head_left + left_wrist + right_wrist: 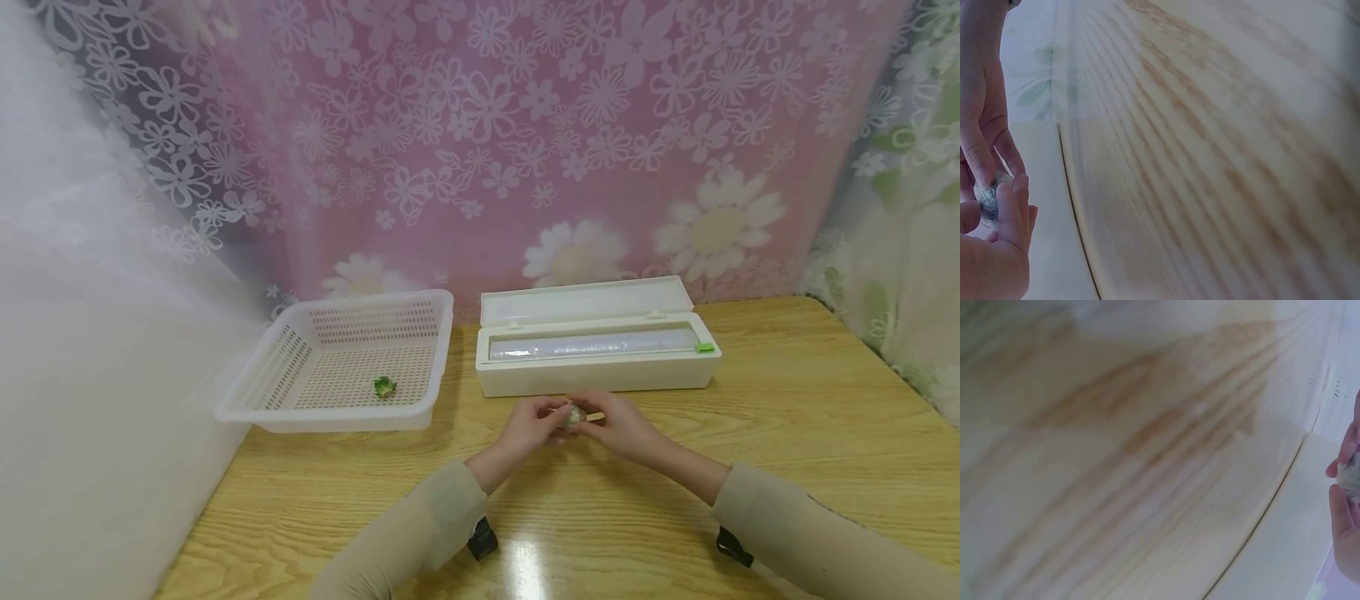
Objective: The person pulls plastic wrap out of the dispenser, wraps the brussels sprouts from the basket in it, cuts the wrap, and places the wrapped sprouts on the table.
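A small Brussels sprout in clear plastic film [573, 417] is held between both hands, in front of the white film box. My left hand [534, 427] pinches it from the left with thumb and fingers, and my right hand [617, 423] grips its other side. The film looks crinkled and shiny round the green sprout [989, 201] in the left wrist view. Fingers cover part of it there, and at the right wrist view's edge only a pale piece of the wrapped sprout [1348, 479] shows.
Behind the hands stands a long white box [600, 379], lid raised, with a roll of clear film [592, 344] inside and a green slider [704, 347] at its right end. To the left, a white perforated basket [322, 416] holds one unwrapped Brussels sprout [385, 387]. Floral curtains hang behind the wooden table [637, 533].
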{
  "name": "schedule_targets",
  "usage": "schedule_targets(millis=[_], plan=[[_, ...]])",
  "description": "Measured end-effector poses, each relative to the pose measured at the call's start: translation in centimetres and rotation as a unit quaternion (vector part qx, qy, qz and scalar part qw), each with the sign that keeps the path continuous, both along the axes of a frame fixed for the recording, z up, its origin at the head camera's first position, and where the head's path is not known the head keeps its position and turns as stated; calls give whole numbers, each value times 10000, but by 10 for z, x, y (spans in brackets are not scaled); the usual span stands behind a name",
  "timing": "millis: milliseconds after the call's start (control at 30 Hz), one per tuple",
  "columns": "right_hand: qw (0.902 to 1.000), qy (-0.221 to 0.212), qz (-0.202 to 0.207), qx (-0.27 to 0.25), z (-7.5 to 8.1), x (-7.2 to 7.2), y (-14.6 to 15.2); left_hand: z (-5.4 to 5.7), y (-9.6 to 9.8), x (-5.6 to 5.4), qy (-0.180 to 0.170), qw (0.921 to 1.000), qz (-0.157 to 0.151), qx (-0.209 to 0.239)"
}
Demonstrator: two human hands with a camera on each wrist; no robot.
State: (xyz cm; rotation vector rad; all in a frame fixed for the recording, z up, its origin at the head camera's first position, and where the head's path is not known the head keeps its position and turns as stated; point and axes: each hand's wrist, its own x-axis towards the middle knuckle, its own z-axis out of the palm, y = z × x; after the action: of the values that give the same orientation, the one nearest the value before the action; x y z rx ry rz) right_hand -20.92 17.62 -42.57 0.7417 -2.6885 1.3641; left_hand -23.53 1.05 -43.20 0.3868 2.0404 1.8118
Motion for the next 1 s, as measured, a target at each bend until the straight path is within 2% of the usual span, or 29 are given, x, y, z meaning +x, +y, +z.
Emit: schedule_targets(millis=[367, 500, 733, 1000], plan=[[9987, 379, 343, 25, -2, 0, -2, -2, 2, -2, 24, 9994, 105, -325], [9976, 577, 280, 272, -1, 1, -2, -3, 3, -1, 20, 9994, 109, -327], [9946, 954, 73, 394, 0, 2, -2, -1, 3, 1, -13, 9996, 11, -276], [9938, 952, -88, 570, -2, 1, -2, 2, 2, 4, -64, 9995, -128, -272]])
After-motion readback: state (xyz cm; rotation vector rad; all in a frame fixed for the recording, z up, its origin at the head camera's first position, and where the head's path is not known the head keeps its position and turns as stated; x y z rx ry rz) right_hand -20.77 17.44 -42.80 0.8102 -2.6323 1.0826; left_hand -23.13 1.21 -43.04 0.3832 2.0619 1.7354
